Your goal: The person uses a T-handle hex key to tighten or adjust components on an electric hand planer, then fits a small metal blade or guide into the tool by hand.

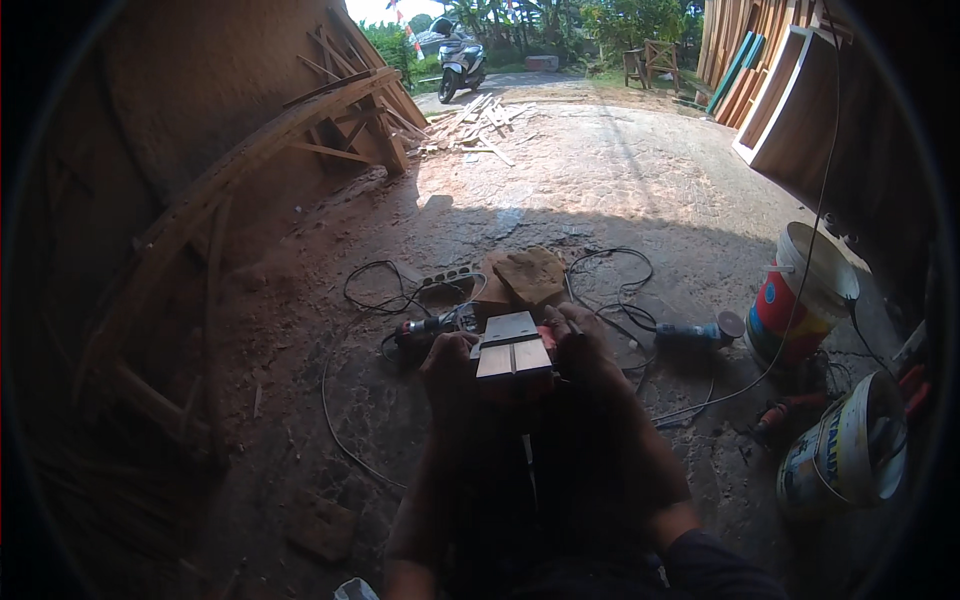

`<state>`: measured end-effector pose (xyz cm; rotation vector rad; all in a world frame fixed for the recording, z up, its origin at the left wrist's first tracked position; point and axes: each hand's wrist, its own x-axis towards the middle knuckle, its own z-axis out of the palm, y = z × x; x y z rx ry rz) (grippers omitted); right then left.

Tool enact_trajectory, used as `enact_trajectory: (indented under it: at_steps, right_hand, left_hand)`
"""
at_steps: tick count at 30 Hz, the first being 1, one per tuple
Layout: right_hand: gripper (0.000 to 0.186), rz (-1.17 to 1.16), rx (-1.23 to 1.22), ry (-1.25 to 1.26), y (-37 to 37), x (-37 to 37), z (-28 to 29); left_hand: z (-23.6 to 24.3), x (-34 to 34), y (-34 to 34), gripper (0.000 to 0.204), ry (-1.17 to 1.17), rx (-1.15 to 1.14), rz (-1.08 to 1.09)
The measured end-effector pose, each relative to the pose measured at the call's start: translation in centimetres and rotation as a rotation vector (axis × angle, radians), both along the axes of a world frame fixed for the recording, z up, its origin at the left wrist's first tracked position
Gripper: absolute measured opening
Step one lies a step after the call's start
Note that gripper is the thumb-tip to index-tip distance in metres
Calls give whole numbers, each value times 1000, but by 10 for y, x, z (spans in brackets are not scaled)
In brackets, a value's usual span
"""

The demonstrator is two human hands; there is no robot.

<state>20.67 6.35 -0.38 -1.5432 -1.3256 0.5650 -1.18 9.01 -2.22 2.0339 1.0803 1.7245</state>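
Observation:
Between my two hands is an electric planer (514, 358), turned so its flat metal sole faces up, with a groove running along the front plate. A bit of its red body shows by my right hand. My left hand (447, 362) is closed on its left side, and my right hand (588, 348) grips the right side, fingers bent around it. Shadow hides most of the planer's lower body. Just beyond it lie a rough brown block (530, 275) and a power strip (448, 278). A dark power tool (425, 328) rests left of the planer.
A blue angle grinder (690, 332) lies to the right, near a multicoloured bucket (785, 320) and a white bucket (830, 455). Cables (330, 400) loop over the floor. A long wooden bench (270, 140) lines the left; wood scraps (485, 120) and a parked scooter (460, 68) are farther off.

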Motion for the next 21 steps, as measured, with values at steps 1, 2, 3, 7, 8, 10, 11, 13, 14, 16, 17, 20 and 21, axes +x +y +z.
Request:
enact_trajectory:
  at_steps: [1,2,3,7,8,10,11,13,14,16,17,20,21]
  right_hand:
    - [35,8,-9,27,0,0,-1]
    - [35,17,-16,57,0,1,-1]
    - [35,21,6,45,1,2,-3]
    - [34,27,39,38,3,0,-5]
    - [33,24,32,47,3,1,-5]
    - [35,31,-1,39,2,2,-4]
    - [36,37,-16,31,1,3,-3]
    - [36,31,-15,40,0,4,-2]
    - [36,31,-18,41,0,4,0]
    - [36,35,-16,46,-2,5,3]
    - [36,41,-15,51,-3,4,4]
    - [33,32,36,85,-3,-1,5]
    - [34,37,1,89,-3,0,6]
  left_hand:
    - [0,0,0,23,-42,-29,-37]
    - [2,0,-2,23,-80,-57,-74]
    - [3,-1,-3,24,-118,-85,-110]
    - [0,-1,0,24,-219,-126,-154]
    - [3,0,-3,24,-228,-137,-150]
    - [7,2,-6,23,-227,-150,-143]
    - [8,3,-7,23,-221,-150,-140]
    - [7,3,-5,23,-201,-131,-138]
    - [5,3,-2,23,-192,-113,-136]
    - [0,3,1,23,-162,-103,-115]
    - [5,2,-3,23,-141,-111,-92]
    - [4,-1,-1,23,-92,-56,-77]
    - [2,-2,1,23,-80,-24,-84]
